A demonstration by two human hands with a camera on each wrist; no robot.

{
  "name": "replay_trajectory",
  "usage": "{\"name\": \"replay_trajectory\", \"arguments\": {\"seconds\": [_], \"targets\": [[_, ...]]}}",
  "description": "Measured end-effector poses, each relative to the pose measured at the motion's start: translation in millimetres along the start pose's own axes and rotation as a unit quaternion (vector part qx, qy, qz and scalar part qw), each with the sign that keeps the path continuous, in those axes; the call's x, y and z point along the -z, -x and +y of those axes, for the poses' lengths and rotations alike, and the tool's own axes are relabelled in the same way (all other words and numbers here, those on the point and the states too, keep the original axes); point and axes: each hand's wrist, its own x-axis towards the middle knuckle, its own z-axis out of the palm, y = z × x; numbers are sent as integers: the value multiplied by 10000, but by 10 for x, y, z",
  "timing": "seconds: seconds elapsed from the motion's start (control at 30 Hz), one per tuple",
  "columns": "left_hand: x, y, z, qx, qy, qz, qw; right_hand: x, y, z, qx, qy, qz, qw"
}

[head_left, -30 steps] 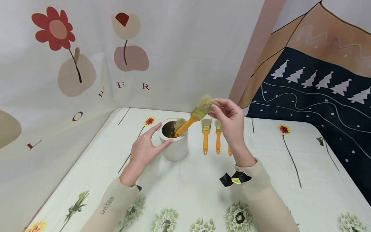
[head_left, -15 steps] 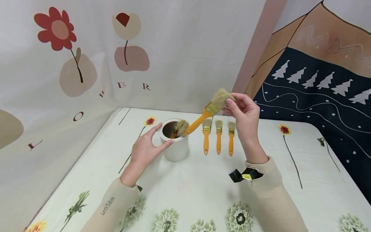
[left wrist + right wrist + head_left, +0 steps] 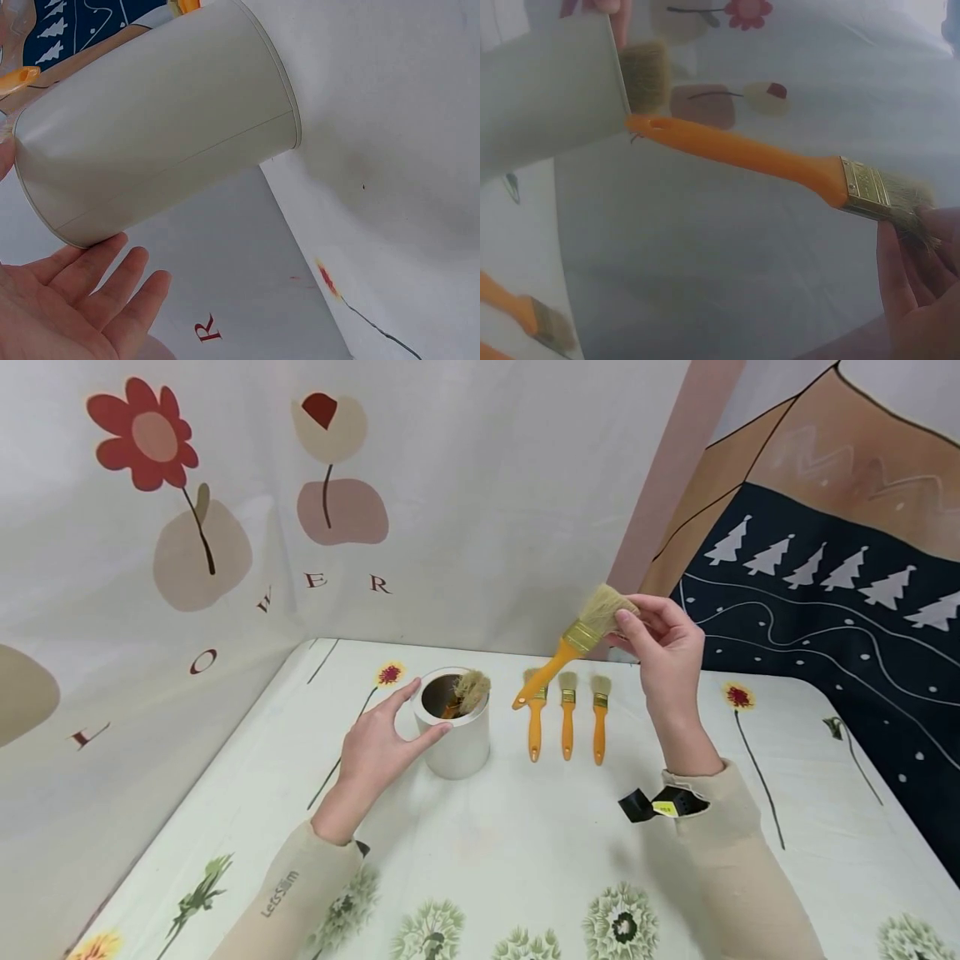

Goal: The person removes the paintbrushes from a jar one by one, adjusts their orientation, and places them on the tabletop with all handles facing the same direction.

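My right hand (image 3: 672, 652) pinches a paintbrush (image 3: 568, 649) by its pale bristles. Its orange handle slants down to the left, and in the head view its tip overlaps one of the brushes lying behind. My left hand (image 3: 378, 732) holds a white cylindrical pot (image 3: 459, 747) at the top, thumb on the near side of the rim and fingers on the far side. In the left wrist view the other fingers (image 3: 112, 300) spread loosely beside the pot. Inside, another brush (image 3: 472, 690) leans with its bristles above the rim; most of its handle is hidden.
Three smaller orange-handled paintbrushes (image 3: 567, 718) lie in a row right of the pot, bristles away from me. A flower-print cloth covers the table (image 3: 495, 843). Printed curtains (image 3: 480, 485) hang right behind and to the sides.
My right hand has drawn the paintbrush up and right, its handle tip moving from over the pot's mouth to clear of the rim. The left hand and pot have stayed in place.
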Motion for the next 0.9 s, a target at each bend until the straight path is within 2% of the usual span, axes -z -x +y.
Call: {"name": "replay_trajectory", "arguments": {"seconds": [0.57,0.9], "targets": [[-12,-16,-2,-21,474,5,9989,288,-101,125,-389,85,276,9988],[-8,-5,-1,-123,674,80,9976,464,-162,208,-499,359,425,9972]]}}
